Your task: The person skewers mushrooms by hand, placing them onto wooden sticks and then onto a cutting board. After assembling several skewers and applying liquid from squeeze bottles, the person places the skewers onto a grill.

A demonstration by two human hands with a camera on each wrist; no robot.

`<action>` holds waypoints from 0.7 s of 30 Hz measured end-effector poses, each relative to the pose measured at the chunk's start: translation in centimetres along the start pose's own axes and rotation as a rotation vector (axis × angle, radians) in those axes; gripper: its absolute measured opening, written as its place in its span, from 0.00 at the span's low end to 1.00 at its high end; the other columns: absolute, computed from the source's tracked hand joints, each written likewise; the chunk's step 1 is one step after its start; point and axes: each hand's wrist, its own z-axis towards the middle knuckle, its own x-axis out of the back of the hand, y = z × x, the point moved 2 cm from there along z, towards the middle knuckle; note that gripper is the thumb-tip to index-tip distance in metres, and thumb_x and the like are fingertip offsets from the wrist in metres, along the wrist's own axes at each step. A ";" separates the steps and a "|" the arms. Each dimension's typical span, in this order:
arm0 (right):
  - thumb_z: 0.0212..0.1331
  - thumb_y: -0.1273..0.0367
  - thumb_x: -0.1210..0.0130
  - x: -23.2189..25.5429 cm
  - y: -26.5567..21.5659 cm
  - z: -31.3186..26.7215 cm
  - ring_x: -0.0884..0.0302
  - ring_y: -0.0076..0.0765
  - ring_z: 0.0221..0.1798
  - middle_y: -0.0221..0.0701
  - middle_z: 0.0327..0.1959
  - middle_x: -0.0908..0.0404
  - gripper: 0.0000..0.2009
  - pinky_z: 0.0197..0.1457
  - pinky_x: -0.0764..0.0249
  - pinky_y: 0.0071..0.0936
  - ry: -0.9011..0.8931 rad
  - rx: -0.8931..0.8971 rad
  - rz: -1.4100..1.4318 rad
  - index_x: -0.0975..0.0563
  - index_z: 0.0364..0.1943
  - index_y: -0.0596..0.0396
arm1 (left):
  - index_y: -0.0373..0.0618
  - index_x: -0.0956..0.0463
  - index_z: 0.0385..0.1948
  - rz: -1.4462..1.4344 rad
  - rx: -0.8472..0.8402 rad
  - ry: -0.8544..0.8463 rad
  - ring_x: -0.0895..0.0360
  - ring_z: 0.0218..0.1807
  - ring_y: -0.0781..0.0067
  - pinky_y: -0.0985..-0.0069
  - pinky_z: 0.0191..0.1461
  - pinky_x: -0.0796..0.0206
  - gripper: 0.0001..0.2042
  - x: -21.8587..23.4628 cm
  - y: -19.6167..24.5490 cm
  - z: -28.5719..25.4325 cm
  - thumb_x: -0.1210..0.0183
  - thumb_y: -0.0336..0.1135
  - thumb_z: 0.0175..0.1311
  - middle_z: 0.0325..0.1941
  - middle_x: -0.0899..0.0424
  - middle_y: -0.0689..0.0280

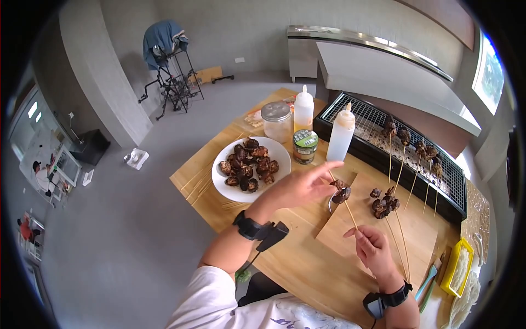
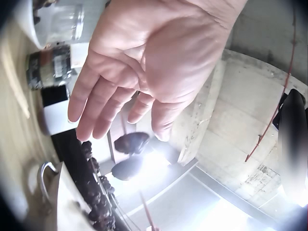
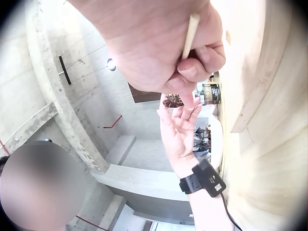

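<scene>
My right hand (image 1: pixel 375 249) grips a bamboo skewer (image 1: pixel 352 215) low on its shaft, fingers curled round it in the right wrist view. Two dark brown, mushroom-like pieces (image 1: pixel 342 194) are threaded near the skewer's upper end. Beside that end is my left hand (image 1: pixel 301 186), its fingers loosely extended around the tip. The left wrist view shows its palm (image 2: pixel 178 62) with the threaded pieces (image 2: pixel 130 143) just past the fingertips. Below, loaded skewers (image 1: pixel 386 207) lie on the wooden board (image 1: pixel 339 230). More dark pieces (image 1: pixel 249 159) fill a white plate (image 1: pixel 282 153) on the left.
A black grill (image 1: pixel 323 123) with several loaded skewers (image 1: pixel 404 135) stands at the back right. Two squeeze bottles (image 1: pixel 341 137), a lidded jar (image 1: pixel 276 123) and a green-topped can (image 1: pixel 304 147) stand behind the plate. Bare skewers (image 1: pixel 200 183) lie left; a yellow tray (image 1: pixel 457 268) is right.
</scene>
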 end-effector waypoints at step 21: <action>0.64 0.67 0.57 -0.5 -0.1 -0.4 0.51 0.11 0.14 0.16 0.12 0.45 0.10 0.17 0.54 0.14 -0.080 -0.052 0.051 0.24 0.36 0.57 | 0.46 0.23 0.33 1.075 0.252 -0.042 0.25 0.38 0.56 0.64 0.41 0.33 0.11 7.6 -5.2 -7.3 0.39 0.29 0.44 0.35 0.28 0.57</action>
